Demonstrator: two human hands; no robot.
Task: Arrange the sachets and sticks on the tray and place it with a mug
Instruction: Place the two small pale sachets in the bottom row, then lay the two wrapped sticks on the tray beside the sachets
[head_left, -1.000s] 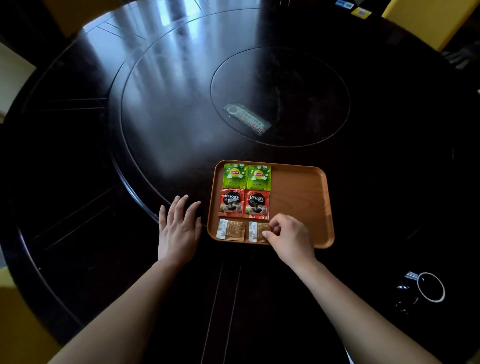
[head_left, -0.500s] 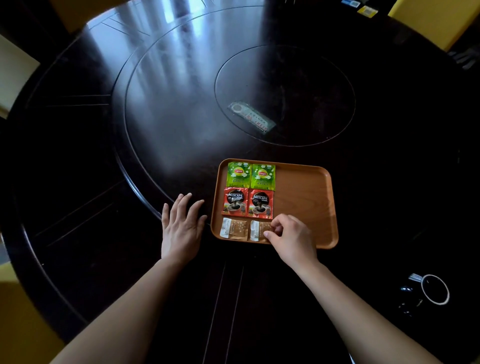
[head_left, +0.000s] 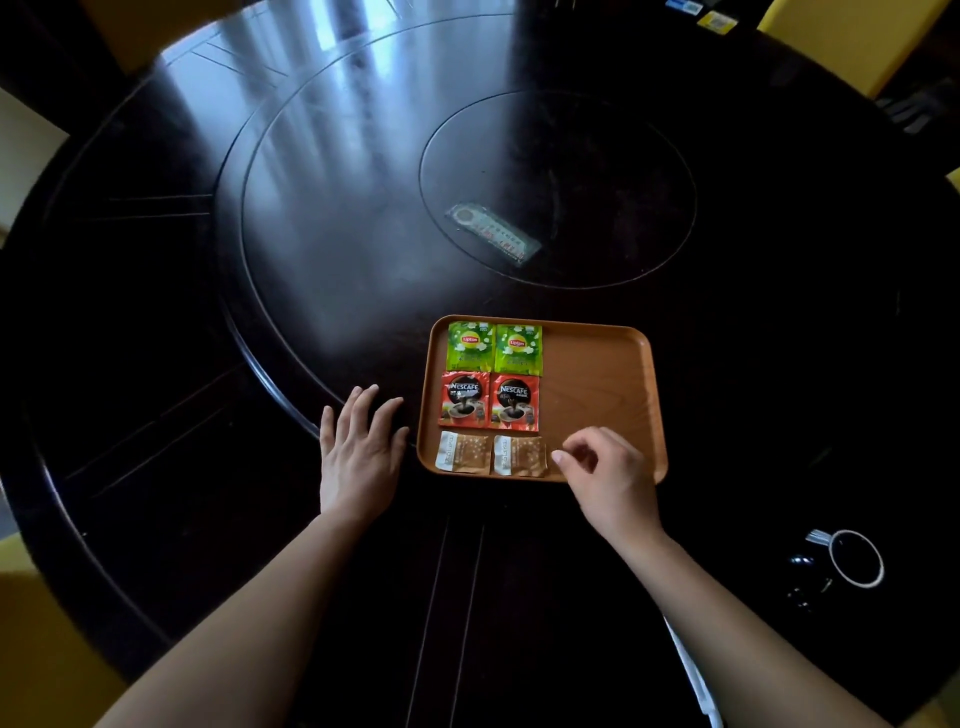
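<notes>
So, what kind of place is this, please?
Probably a dining room, at home or in a restaurant. The large round dark table has a raised turntable in its middle, yellow chairs stand around it, and a wooden tray holds Lipton and Nescafe sachets.

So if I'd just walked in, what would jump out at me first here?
Probably the wooden tray on the dark round table, its left side filled with a neat grid: two green tea sachets at the far end, two red coffee sachets in the middle, two brown sachets nearest. The right hand hovers beside them; a black mug sits off right.
</notes>
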